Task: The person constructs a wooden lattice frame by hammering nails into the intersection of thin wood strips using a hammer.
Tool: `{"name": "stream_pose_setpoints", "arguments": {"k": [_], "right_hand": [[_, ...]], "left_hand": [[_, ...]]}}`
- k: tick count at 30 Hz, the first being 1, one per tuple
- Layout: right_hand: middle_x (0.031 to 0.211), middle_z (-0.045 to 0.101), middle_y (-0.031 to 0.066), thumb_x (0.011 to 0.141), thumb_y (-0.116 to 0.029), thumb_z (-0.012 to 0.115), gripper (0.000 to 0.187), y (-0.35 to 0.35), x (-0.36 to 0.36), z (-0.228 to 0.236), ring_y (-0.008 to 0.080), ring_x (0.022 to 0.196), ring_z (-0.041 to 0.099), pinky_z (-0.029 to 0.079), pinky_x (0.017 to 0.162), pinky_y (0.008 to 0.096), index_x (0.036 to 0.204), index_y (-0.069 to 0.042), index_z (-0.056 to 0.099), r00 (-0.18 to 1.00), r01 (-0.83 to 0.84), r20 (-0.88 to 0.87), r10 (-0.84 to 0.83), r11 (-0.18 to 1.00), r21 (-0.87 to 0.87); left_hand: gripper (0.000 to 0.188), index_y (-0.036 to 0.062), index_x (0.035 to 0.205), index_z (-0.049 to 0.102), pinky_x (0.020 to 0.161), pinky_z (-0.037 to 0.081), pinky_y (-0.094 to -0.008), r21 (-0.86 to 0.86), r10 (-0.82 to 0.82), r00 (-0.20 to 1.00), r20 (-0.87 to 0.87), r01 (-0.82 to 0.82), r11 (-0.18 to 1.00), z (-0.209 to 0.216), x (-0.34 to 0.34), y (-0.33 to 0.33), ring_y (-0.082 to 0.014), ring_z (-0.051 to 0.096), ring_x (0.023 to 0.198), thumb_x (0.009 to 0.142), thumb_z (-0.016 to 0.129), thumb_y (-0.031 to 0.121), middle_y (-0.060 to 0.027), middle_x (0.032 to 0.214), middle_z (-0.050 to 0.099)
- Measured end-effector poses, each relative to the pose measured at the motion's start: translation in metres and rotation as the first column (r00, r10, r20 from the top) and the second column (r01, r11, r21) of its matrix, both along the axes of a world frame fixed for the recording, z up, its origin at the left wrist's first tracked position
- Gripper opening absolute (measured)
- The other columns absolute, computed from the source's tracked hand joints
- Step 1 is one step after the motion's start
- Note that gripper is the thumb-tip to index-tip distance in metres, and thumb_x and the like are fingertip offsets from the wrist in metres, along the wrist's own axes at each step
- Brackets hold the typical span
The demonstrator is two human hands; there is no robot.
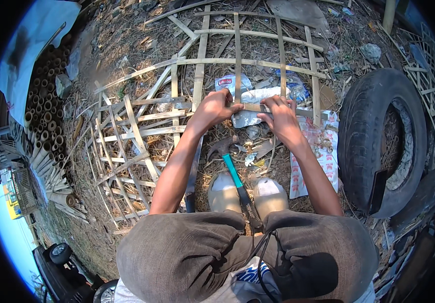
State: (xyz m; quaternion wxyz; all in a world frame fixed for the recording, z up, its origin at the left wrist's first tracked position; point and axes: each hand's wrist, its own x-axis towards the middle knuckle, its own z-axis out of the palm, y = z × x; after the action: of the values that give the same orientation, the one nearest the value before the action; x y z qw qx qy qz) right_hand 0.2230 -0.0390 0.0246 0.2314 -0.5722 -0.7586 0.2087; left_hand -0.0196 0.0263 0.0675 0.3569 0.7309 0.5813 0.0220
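Observation:
Fingers of my left hand (216, 108) are closed on one end of a flat bamboo strip (251, 107) lying crosswise. A little to the right, my right hand (280, 117) grips the same strip, its fingers bent over it. The strip meets the near ends of two upright slats of a bamboo lattice (237, 48) spread on the ground ahead. Exactly how strip and slats overlap is hidden by my fingers. Below my hands a claw hammer (233, 174) with a teal and black handle lies between my feet. A long dark blade (192, 174) rests beside my left foot.
A second bamboo lattice (131, 146) lies to the left. On the right a large tyre (374, 136) stands beside a printed sheet (308, 174), a dark flat phone-like object (377, 192) leaning on it. Cut bamboo poles (48, 113) are stacked at far left. Litter and straw cover the ground.

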Motion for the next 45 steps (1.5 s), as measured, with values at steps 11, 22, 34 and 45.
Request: {"name": "stream_pose_setpoints", "arguments": {"k": [11,22,34,45], "right_hand": [[0.117,0.068,0.0062,0.093,-0.02,0.074,0.022,-0.002,0.003,-0.012,0.0265,0.118,0.06,0.036,0.103,0.0447,0.114,-0.014,0.071,0.998,0.039,-0.051,-0.041,0.998,-0.045],[0.109,0.067,0.004,0.091,-0.017,0.076,0.02,-0.006,-0.003,-0.017,0.0269,0.115,0.059,0.036,0.103,0.0432,0.11,-0.014,0.072,0.987,0.099,-0.128,-0.094,0.995,0.034],[0.111,0.068,0.0116,0.089,-0.011,0.076,0.022,-0.038,-0.005,0.006,0.0332,0.112,0.06,0.045,0.101,0.0462,0.109,-0.005,0.07,0.951,0.217,-0.246,-0.186,0.971,0.103],[0.097,0.07,0.014,0.09,-0.01,0.073,0.016,-0.152,-0.022,0.0,0.0317,0.091,0.066,0.053,0.085,0.0416,0.104,-0.002,0.069,0.859,0.181,-0.418,-0.295,0.94,-0.29]], "left_hand": [[0.051,-0.002,0.125,0.066,0.085,0.054,-0.0442,0.053,0.143,0.962,0.231,-0.16,0.986,-0.008,0.006,-0.017,-0.0386,0.072,0.097,0.088,0.08,0.031,-0.023,0.099,0.075],[0.056,0.0056,0.146,0.058,0.112,0.032,-0.0483,0.074,0.057,0.985,0.166,-0.07,0.995,-0.025,0.003,-0.019,-0.0327,0.061,0.127,0.096,0.069,0.031,-0.0163,0.14,0.064],[0.068,0.007,0.149,0.054,0.102,0.05,-0.0395,0.045,0.11,0.962,0.249,-0.125,0.991,-0.02,0.001,-0.015,-0.0299,0.07,0.117,0.091,0.08,0.032,-0.023,0.122,0.073],[0.066,0.0095,0.149,0.057,0.114,0.036,-0.0485,0.107,0.154,0.972,0.18,-0.175,0.979,-0.007,0.025,-0.062,-0.0358,0.063,0.12,0.09,0.078,0.028,-0.0201,0.117,0.073]]}}
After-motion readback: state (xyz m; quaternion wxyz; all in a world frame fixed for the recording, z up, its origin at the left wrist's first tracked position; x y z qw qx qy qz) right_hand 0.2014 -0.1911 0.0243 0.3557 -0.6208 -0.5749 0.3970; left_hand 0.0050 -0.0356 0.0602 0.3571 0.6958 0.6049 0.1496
